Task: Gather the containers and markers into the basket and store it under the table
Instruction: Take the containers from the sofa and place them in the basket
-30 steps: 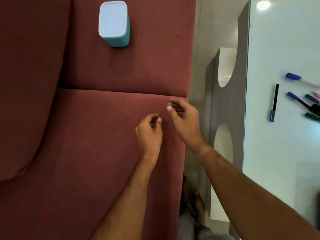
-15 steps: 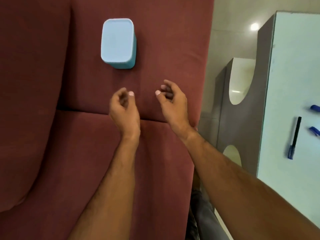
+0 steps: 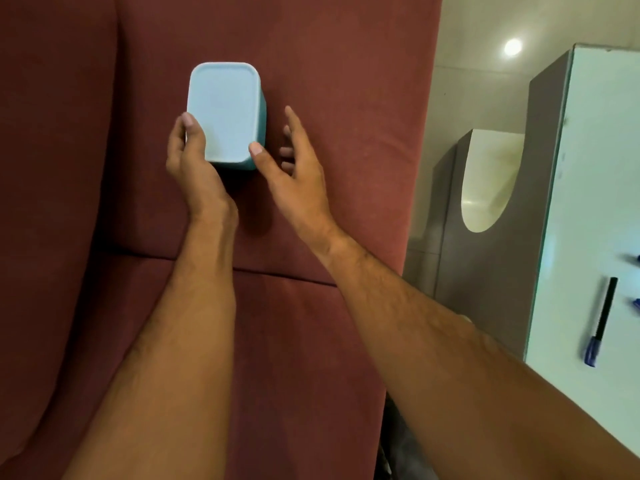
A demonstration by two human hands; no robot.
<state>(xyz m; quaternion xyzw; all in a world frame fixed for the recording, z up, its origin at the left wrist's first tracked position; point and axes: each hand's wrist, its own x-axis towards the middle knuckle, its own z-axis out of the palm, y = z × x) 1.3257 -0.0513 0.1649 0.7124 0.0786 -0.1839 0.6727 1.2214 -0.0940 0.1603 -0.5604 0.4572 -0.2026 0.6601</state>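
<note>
A dark red sofa (image 3: 329,133) fills most of what I see, with the white surface (image 3: 588,202) off to my right, where a black marker with a blue cap (image 3: 601,322) lies near the edge and bits of 2 more blue ones poke in at the frame's border. No basket is in sight.

The pale blue container (image 3: 225,110) sits lid-up on the sofa cushion, and I am closing in on it from both sides. My left hand (image 3: 192,168) is against its left side, thumb laid along the lid's edge; whether the fingers (image 3: 188,121) behind it press the wall I cannot tell. My right hand (image 3: 294,174) is spread, thumb tip touching the near right corner, the other fingers just beside the right wall and not yet on it.

So nothing is clamped yet. To lift it well, I judge I should bring my right fingers flat onto the wall, squeeze evenly from both sides below the lid rim, and keep it level, since the soft cushion gives no firm base and the lid might pop if I pull on it alone.
</note>
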